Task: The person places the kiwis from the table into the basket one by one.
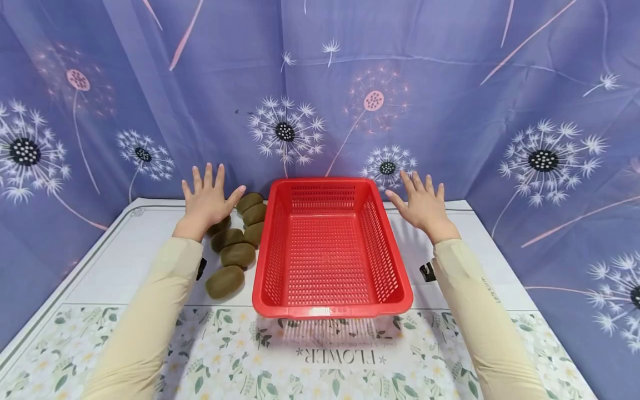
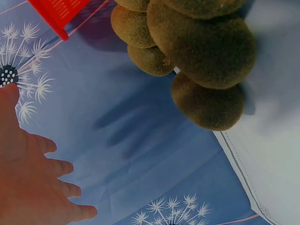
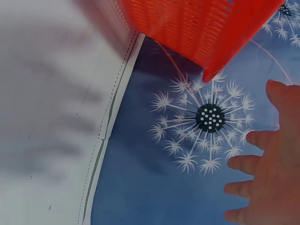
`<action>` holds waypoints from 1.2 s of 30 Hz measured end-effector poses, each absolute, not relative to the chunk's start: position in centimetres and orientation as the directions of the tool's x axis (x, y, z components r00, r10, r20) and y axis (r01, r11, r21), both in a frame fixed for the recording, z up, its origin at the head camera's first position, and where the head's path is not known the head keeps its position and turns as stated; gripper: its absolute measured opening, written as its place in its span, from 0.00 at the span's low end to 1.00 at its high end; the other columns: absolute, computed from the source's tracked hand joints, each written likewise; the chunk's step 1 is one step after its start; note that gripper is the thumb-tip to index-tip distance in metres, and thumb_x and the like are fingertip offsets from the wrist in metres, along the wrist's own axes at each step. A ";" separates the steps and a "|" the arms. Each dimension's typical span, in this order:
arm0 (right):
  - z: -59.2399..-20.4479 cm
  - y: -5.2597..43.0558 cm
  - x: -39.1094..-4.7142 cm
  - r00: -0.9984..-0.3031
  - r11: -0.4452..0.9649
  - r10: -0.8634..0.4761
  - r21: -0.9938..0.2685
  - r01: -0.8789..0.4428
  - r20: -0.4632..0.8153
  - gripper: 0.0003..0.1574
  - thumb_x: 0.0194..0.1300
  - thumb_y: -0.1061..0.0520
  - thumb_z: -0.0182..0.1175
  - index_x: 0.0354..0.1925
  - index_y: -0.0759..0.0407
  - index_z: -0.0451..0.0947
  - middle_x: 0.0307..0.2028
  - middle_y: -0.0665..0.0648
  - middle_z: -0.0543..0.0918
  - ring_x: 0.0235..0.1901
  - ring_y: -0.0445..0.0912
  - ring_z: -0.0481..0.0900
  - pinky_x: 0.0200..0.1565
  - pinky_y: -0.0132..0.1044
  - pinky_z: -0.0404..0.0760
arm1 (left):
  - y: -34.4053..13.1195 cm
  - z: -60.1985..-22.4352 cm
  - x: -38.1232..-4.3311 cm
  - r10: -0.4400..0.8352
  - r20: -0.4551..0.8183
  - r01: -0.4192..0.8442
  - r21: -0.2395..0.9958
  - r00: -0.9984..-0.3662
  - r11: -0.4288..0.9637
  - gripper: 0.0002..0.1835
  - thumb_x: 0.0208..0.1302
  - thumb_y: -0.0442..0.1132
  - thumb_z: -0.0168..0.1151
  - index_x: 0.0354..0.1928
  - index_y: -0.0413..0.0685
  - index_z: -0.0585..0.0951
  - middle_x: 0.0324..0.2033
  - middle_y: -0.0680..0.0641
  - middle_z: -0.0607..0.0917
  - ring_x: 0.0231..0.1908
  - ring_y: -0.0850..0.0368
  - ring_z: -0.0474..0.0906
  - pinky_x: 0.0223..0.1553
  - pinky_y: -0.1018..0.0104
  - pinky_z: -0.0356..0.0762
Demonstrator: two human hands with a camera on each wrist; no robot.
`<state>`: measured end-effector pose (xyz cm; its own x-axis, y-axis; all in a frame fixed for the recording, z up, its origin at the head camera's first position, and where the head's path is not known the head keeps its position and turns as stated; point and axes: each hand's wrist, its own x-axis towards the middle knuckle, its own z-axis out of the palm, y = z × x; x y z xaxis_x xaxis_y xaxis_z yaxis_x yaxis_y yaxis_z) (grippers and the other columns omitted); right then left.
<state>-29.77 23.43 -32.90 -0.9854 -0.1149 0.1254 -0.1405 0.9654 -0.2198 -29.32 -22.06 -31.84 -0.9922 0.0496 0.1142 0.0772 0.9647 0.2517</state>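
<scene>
A red plastic basket [image 1: 327, 312] with slotted walls stands in the middle of the table, and its inside shows bare mesh. To its left lie several brown fuzzy kiwis [image 1: 225, 281] in two rough rows; in the left wrist view the kiwis [image 2: 206, 47] fill the upper part. My left hand [image 1: 205, 203] is held over the far end of the kiwis with fingers spread, holding nothing. On the basket's other side, my right hand [image 1: 422, 205] is raised with straight, spread fingers and nothing in it. Its fingers also show spread in the right wrist view.
The white table [image 1: 145, 250] has a flower-printed cover [image 1: 220, 355] along its near part. A purple-blue curtain [image 1: 440, 100] with dandelion prints hangs close behind the table and along both sides.
</scene>
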 end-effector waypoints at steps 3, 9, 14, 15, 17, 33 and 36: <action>-32.7 23.5 -29.8 -0.984 0.960 -0.116 -0.238 -0.146 0.135 0.52 0.68 0.24 0.32 0.76 0.53 0.40 0.73 0.69 0.45 0.70 0.71 0.37 0.64 0.68 0.30 | -22.0 -31.5 -29.3 0.055 0.115 0.084 0.259 -0.992 0.962 0.49 0.67 0.72 0.31 0.75 0.43 0.37 0.73 0.31 0.35 0.69 0.31 0.20 0.62 0.31 0.20; -32.1 23.4 -29.5 -0.981 0.941 -0.138 -0.292 -0.174 0.138 0.50 0.71 0.28 0.35 0.76 0.54 0.40 0.73 0.68 0.46 0.70 0.70 0.38 0.65 0.68 0.34 | -22.3 -31.0 -29.0 0.062 0.112 0.091 0.273 -0.992 0.958 0.50 0.67 0.72 0.31 0.75 0.42 0.37 0.73 0.31 0.35 0.69 0.31 0.21 0.63 0.32 0.21; -31.5 23.2 -29.1 -0.979 0.920 -0.154 -0.341 -0.192 0.134 0.48 0.72 0.31 0.38 0.76 0.55 0.41 0.73 0.68 0.47 0.71 0.68 0.41 0.66 0.67 0.38 | -22.4 -30.8 -28.6 0.069 0.121 0.100 0.272 -0.990 0.957 0.50 0.66 0.72 0.31 0.75 0.42 0.39 0.73 0.31 0.38 0.70 0.31 0.23 0.65 0.34 0.23; -31.4 23.2 -29.0 -0.978 0.916 -0.159 -0.349 -0.196 0.133 0.48 0.71 0.30 0.38 0.76 0.55 0.41 0.73 0.68 0.47 0.71 0.68 0.41 0.66 0.67 0.39 | -22.4 -30.7 -28.5 0.070 0.123 0.102 0.270 -0.990 0.957 0.49 0.67 0.72 0.31 0.75 0.42 0.39 0.73 0.31 0.39 0.70 0.32 0.24 0.65 0.34 0.23; -31.2 23.2 -28.9 -0.976 0.909 -0.167 -0.362 -0.206 0.136 0.48 0.72 0.31 0.38 0.76 0.55 0.41 0.73 0.68 0.48 0.71 0.68 0.41 0.66 0.66 0.39 | -22.5 -30.6 -28.3 0.073 0.127 0.105 0.269 -0.989 0.957 0.49 0.67 0.71 0.32 0.75 0.41 0.40 0.73 0.31 0.40 0.70 0.31 0.26 0.65 0.34 0.24; -31.0 23.2 -27.9 -0.962 0.823 -0.231 -0.499 -0.272 0.144 0.46 0.73 0.38 0.44 0.76 0.59 0.42 0.72 0.68 0.54 0.69 0.66 0.52 0.66 0.62 0.53 | -23.2 -30.3 -26.3 0.151 0.140 0.190 0.323 -0.978 0.927 0.47 0.70 0.65 0.41 0.75 0.37 0.44 0.71 0.28 0.47 0.70 0.27 0.36 0.66 0.34 0.32; -31.1 23.3 -27.7 -0.961 0.803 -0.235 -0.528 -0.276 0.144 0.45 0.73 0.38 0.44 0.76 0.59 0.44 0.71 0.68 0.57 0.68 0.65 0.55 0.65 0.62 0.55 | -23.4 -30.1 -25.8 0.177 0.143 0.216 0.335 -0.974 0.917 0.45 0.70 0.62 0.45 0.74 0.36 0.46 0.71 0.28 0.49 0.69 0.27 0.39 0.66 0.33 0.34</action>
<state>-27.69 23.26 -31.13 -0.9611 -0.2354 0.1444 -0.2761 0.8030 -0.5281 -25.82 -23.36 -30.15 -0.9738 0.1768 0.1431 0.2157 0.9174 0.3345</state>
